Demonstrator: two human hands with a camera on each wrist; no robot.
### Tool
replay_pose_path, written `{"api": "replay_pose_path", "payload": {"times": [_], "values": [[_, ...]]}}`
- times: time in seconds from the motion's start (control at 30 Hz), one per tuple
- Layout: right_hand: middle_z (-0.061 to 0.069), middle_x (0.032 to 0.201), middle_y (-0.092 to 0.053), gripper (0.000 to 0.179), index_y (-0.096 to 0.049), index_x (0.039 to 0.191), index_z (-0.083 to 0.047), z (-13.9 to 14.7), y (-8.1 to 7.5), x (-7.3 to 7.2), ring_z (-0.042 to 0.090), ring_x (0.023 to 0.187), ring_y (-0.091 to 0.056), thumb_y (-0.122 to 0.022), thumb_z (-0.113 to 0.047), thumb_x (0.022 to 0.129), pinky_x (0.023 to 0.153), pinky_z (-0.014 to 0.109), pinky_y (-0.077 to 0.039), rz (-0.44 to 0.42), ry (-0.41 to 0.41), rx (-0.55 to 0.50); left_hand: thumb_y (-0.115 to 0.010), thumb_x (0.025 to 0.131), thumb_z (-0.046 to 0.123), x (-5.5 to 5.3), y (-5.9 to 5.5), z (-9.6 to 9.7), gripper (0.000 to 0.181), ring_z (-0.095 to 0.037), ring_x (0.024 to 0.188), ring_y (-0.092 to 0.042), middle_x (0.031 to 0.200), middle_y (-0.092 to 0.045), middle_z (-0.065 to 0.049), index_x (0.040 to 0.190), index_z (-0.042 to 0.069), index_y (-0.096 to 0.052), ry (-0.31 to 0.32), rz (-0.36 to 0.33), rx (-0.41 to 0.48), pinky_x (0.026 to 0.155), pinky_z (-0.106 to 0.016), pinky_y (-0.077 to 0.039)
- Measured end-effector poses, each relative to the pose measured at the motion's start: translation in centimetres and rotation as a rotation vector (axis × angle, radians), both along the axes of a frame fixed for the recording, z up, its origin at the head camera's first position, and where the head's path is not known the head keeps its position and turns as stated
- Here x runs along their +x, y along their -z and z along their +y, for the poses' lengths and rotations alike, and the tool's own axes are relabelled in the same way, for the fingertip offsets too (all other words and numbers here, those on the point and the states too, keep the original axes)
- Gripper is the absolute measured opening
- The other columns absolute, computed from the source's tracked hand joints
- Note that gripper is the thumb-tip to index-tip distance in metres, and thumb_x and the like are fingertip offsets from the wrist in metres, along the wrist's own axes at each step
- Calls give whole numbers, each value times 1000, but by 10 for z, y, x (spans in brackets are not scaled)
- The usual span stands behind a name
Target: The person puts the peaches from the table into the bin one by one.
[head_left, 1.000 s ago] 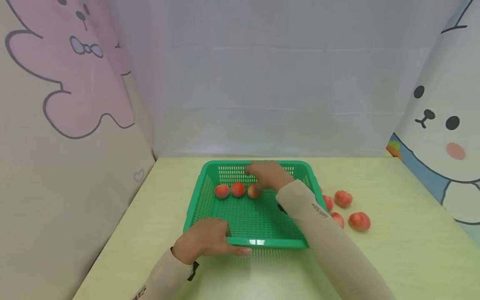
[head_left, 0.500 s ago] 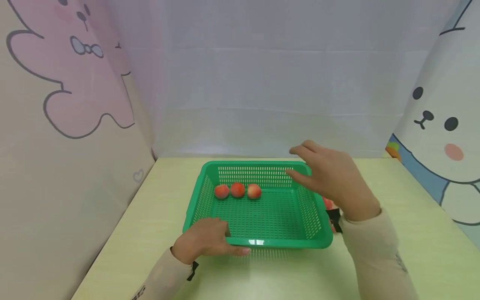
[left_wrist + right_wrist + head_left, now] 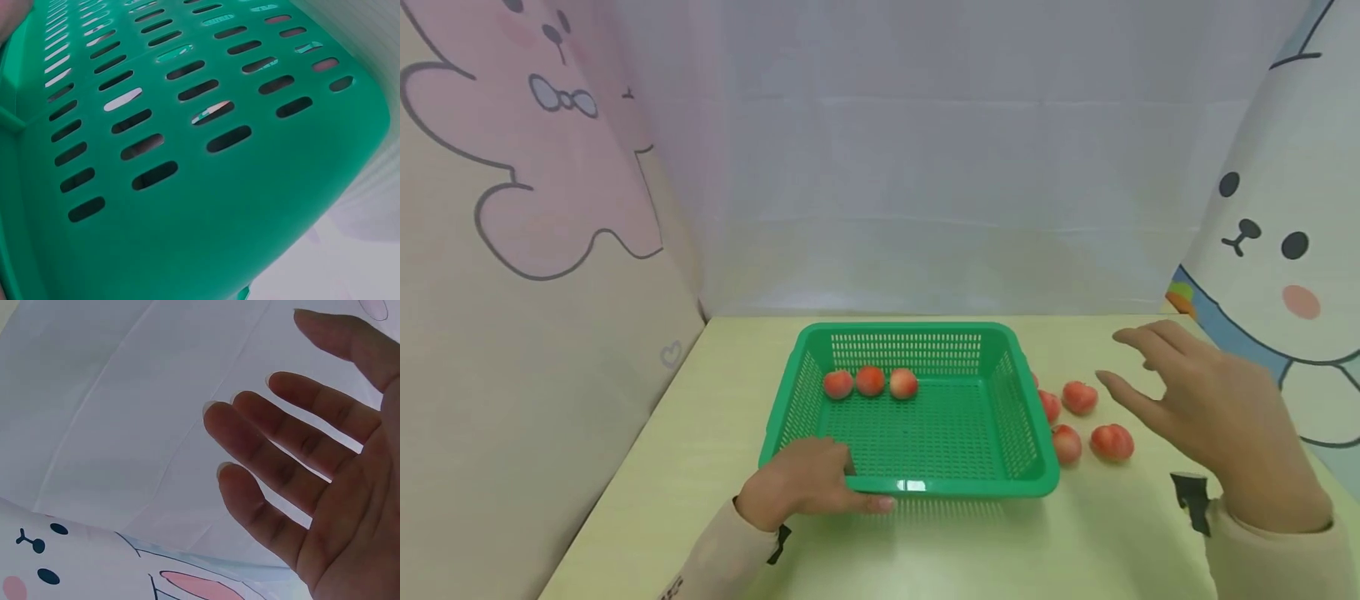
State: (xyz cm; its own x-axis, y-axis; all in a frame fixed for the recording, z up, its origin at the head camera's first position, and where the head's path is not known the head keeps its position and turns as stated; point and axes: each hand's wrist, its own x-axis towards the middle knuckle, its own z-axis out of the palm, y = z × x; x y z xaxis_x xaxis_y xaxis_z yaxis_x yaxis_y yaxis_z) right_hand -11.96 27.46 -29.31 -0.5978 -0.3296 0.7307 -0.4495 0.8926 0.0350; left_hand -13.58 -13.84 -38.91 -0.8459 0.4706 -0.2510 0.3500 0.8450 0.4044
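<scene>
A green slotted plastic basket [image 3: 955, 487] stands on the table, with three peaches in a row at its back left, one of them the peach [image 3: 903, 383] nearest the middle. My left hand [image 3: 805, 479] grips the basket's near rim at the left corner, thumb along the outside and fingers over the inside. The left wrist view is filled by the basket's slotted wall [image 3: 187, 206]. Out to the right, my right hand [image 3: 1217, 408] is raised with fingers spread and holds nothing. Its palm [image 3: 356, 519] faces the right wrist camera, fingers loosely bent.
Several more peaches lie on the table right of the basket, among them a peach [image 3: 1112, 442] at the front and a peach [image 3: 1079, 397] farther back. A pale curtain [image 3: 880, 208] hangs behind the table [image 3: 700, 450], and cartoon-printed cloth [image 3: 1262, 250] borders both sides.
My right hand has let go of the third peach inside the basket, lifted out and swung right past the peaches on the table. The left hand has stayed on the rim.
</scene>
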Motion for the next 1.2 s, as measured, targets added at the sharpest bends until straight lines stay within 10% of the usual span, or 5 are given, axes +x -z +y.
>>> {"api": "replay_pose_path", "payload": {"times": [0.13,0.37,0.73,1.2], "values": [[14,100,-70,90,-71,114,-5,11,5,-5,31,68,-69,-27,-83,101,39,28,-28,-62,35,-11,-73,82,80,0,-1,-2,70,-8,55,-34,57,-31,11,61,22,-40,-13,-3,8,53,-30,-31],[17,109,-69,49,-70,123,-5,23,5,-11,32,76,-71,-86,-31,85,42,32,-36,-257,112,5,-73,83,80,0,0,-3,70,-8,55,-35,57,-32,11,60,21,-42,-8,8,-2,54,-30,-32],[19,112,-72,62,-66,128,-2,44,16,-34,34,92,-70,-81,-50,91,57,43,-51,-710,233,44,-72,83,80,-1,-3,-2,70,-7,54,-35,56,-31,11,60,21,-41,3,13,-9,53,-30,-31],[21,102,-68,67,-64,117,7,77,79,-76,36,90,-65,-81,-51,89,75,56,-55,-1189,184,-2,-72,83,79,0,-3,-2,70,-7,54,-33,56,-29,12,58,23,-40,7,-7,2,52,-30,-29]]}}
